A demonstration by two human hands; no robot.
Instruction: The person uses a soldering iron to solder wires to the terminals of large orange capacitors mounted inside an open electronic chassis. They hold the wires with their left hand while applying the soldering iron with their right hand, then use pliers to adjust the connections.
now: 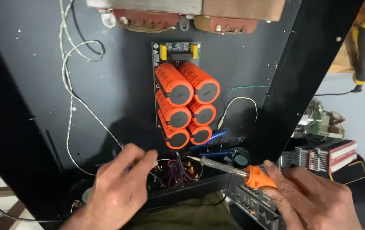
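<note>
My right hand grips the orange handle of a soldering iron, its metal tip pointing left at a cluster of wires and terminals at the bottom of a black metal chassis. My left hand pinches something small beside those wires; what it holds is hidden by the fingers. Above the wiring, several orange cylindrical capacitors stand on a small board.
A white braided wire loops down the chassis on the left. Green and white wires hang right of the capacitors. Red-brown transformers sit at the top. Circuit boards and heat sinks lie outside, right.
</note>
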